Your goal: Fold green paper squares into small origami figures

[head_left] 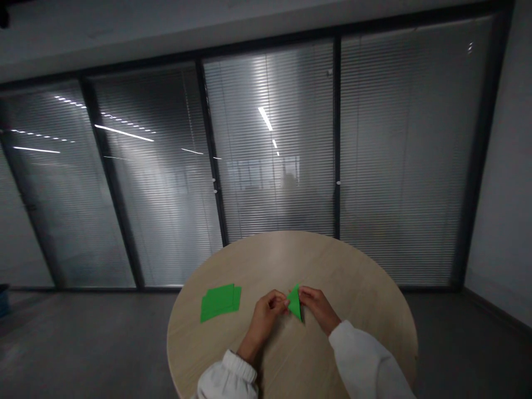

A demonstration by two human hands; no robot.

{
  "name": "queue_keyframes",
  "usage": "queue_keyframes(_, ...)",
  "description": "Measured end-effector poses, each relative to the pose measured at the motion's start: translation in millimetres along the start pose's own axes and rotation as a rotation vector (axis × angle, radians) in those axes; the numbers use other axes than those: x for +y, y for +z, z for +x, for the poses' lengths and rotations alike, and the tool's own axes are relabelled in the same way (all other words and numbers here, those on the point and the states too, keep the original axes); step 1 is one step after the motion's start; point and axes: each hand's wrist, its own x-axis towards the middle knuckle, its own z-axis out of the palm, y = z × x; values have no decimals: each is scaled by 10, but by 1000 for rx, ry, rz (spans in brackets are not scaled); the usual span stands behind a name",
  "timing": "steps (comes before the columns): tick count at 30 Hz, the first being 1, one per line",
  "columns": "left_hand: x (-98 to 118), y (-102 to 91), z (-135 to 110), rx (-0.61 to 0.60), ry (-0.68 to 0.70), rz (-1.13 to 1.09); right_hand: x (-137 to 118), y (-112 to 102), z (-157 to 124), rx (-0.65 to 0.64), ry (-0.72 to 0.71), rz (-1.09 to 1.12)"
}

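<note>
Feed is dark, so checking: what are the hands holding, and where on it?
A folded green paper triangle: the left hand pinches its left side, the right hand its right side.

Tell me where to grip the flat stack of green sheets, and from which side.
Pinch the green sheets at their right edge, probably coming low from the right: they lie flat on the table, slightly fanned there, nearest the left hand, which pinches the folded green paper.

Round wood table point(366, 282) on gray floor point(83, 343), glass wall point(415, 166) w/ shut blinds point(270, 183) behind.
</note>
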Motion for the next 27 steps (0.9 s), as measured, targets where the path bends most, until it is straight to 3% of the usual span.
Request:
queue_keyframes(8, -112, -6, 23, 54, 32, -84, 7, -23, -4, 42, -59, -142)
queue_keyframes(14, -53, -4, 10, 48, 15, 3, -40, -3, -24, 114, -77, -107)
queue_keyframes(18, 0, 7, -8, 37, 17, 46, -4, -14, -9, 174, -81, -205)
queue_keyframes(27, -40, -6, -5, 52, 36, 87, 56, -62, 9, 180, -104, -257)
